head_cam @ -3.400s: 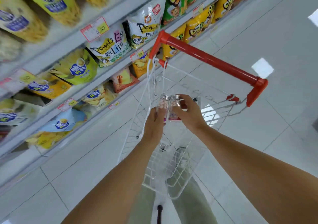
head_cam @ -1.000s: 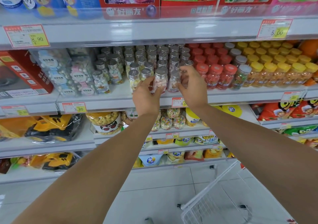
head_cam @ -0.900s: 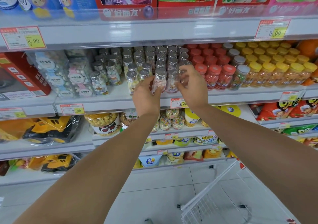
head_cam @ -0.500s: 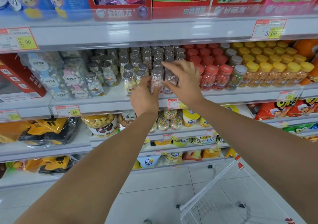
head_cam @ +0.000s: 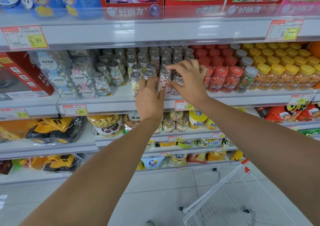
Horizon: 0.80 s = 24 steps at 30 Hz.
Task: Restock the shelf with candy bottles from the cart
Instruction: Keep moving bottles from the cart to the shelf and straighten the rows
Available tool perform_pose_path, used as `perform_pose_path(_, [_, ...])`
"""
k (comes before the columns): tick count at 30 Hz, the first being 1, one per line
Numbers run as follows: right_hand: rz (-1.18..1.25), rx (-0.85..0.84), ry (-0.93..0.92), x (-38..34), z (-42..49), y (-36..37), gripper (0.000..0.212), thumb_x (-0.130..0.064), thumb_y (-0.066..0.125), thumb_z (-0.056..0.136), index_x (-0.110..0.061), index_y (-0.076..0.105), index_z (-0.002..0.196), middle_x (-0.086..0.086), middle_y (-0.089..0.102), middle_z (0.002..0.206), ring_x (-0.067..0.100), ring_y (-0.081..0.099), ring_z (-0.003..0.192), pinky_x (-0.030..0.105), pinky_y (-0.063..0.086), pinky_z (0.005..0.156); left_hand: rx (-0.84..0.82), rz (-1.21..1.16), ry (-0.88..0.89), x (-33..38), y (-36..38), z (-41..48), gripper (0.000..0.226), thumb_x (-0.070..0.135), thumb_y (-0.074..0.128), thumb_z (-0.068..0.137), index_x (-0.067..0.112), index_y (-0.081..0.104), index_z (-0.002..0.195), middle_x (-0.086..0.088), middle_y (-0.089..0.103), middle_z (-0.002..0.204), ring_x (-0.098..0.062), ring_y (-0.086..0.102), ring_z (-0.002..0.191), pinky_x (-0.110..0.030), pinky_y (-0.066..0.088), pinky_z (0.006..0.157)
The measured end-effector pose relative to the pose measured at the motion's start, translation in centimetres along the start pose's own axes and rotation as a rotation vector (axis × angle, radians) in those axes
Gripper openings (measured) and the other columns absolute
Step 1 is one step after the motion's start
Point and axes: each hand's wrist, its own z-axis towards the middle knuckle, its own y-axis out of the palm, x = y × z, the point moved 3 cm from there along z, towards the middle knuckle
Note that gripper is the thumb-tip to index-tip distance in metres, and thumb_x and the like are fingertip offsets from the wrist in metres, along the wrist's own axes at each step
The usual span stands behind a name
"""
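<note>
Two clear candy bottles with silver caps stand at the front of the middle shelf (head_cam: 112, 104), in front of several rows of the same bottles (head_cam: 142, 57). My left hand (head_cam: 149, 99) grips the left candy bottle (head_cam: 164, 80), which holds pink candies, from its left side with the thumb against it. My right hand (head_cam: 189, 81) is curled round the second candy bottle (head_cam: 177, 83), which it mostly hides. Its forefinger reaches over to the first bottle's cap. The white wire cart (head_cam: 225, 199) is at the bottom right; its inside looks bare.
Red-capped bottles (head_cam: 220, 76) and yellow-capped bottles (head_cam: 285, 69) fill the shelf just right of my hands. Clear boxed candies (head_cam: 69, 76) stand to the left. Price tags line the shelf edges. Jars and snack bags fill the lower shelves above a tiled floor.
Both hands carried the two bottles from the cart up to the shelf. Over the last second they lowered the bottles onto the shelf's front, and my right forefinger moved over the left bottle's cap.
</note>
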Motion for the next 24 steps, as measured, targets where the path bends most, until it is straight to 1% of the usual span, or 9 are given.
perform_pose_path(2, [-0.008,0.001,-0.005,-0.1,0.1,0.0,0.044,-0.045,0.072,0.078,-0.029,0.065,0.118,-0.007,0.061,0.110,0.018,0.037,0.112,0.028,0.012,0.079,0.047,0.027,0.037,-0.4,-0.5,-0.2,0.025,0.016,0.067,0.086,0.016,0.061,0.111,-0.007,0.053,0.111,-0.026,0.055,0.097,-0.040,0.049,0.070])
perform_pose_path(4, [-0.016,0.006,-0.005,-0.1,0.1,0.0,0.042,-0.044,0.072,0.078,-0.028,0.065,0.117,-0.007,0.062,0.109,0.016,0.034,0.112,0.027,0.012,0.078,0.121,0.080,0.088,-0.9,-1.2,-0.1,0.023,0.012,0.069,0.082,0.012,0.060,0.104,-0.010,0.052,0.107,-0.029,0.051,0.099,-0.037,0.045,0.073])
perform_pose_path(7, [-0.050,-0.008,0.019,-0.1,0.1,0.3,0.037,-0.038,0.076,0.076,-0.030,0.066,0.111,-0.007,0.060,0.107,0.017,0.035,0.112,0.028,0.012,0.080,0.217,0.173,0.086,-1.7,-2.4,0.2,0.030,0.013,0.071,0.077,0.008,0.056,0.103,-0.013,0.050,0.106,-0.031,0.048,0.096,-0.034,0.036,0.078])
perform_pose_path(10, [-0.049,0.001,0.061,-0.1,0.2,0.6,0.031,-0.035,0.075,0.077,-0.032,0.068,0.107,-0.005,0.060,0.107,0.020,0.038,0.112,0.027,0.012,0.082,0.253,0.200,0.025,-2.7,-3.1,0.6,0.039,0.018,0.070,0.076,0.007,0.052,0.109,-0.014,0.046,0.108,-0.031,0.045,0.098,-0.036,0.037,0.085])
perform_pose_path(12, [-0.051,0.001,0.064,-0.2,0.4,0.6,0.031,-0.034,0.074,0.076,-0.031,0.069,0.106,-0.004,0.060,0.108,0.021,0.038,0.113,0.028,0.013,0.082,0.232,0.162,-0.002,-3.2,-3.3,0.9,0.044,0.019,0.069,0.078,0.003,0.049,0.114,-0.015,0.045,0.112,-0.031,0.044,0.101,-0.037,0.037,0.091])
perform_pose_path(14, [-0.043,-0.016,0.063,-0.6,0.6,0.5,0.031,-0.034,0.072,0.078,-0.031,0.069,0.109,-0.004,0.060,0.111,0.022,0.040,0.113,0.028,0.015,0.083,0.171,0.095,-0.023,-3.8,-3.4,1.1,0.047,0.018,0.068,0.082,0.000,0.047,0.120,-0.017,0.047,0.116,-0.031,0.045,0.105,-0.036,0.037,0.094])
perform_pose_path(18, [0.039,-0.001,0.046,-1.9,0.4,0.4,0.031,-0.032,0.063,0.083,-0.026,0.067,0.113,-0.003,0.059,0.113,0.021,0.045,0.111,0.030,0.021,0.085,0.033,-0.028,-0.037,-4.7,-3.4,1.5,0.047,0.017,0.063,0.090,0.002,0.042,0.129,-0.013,0.048,0.127,-0.026,0.045,0.115,-0.034,0.038,0.098])
perform_pose_path(21, [0.062,-0.016,0.019,-2.9,0.0,0.7,0.033,-0.032,0.064,0.085,-0.020,0.068,0.115,0.000,0.061,0.114,0.025,0.050,0.110,0.033,0.026,0.086,-0.020,-0.084,-0.010,-5.3,-3.5,1.8,0.045,0.015,0.060,0.092,0.005,0.042,0.132,-0.011,0.049,0.129,-0.024,0.048,0.115,-0.032,0.040,0.096])
perform_pose_path(24, [0.061,-0.013,0.025,-3.8,-0.1,1.0,0.035,-0.035,0.065,0.086,-0.018,0.067,0.117,0.001,0.063,0.114,0.025,0.050,0.109,0.035,0.029,0.087,-0.057,-0.111,0.015,-5.7,-3.6,2.1,0.046,0.017,0.058,0.094,0.006,0.040,0.135,-0.011,0.049,0.130,-0.025,0.049,0.115,-0.033,0.040,0.092])
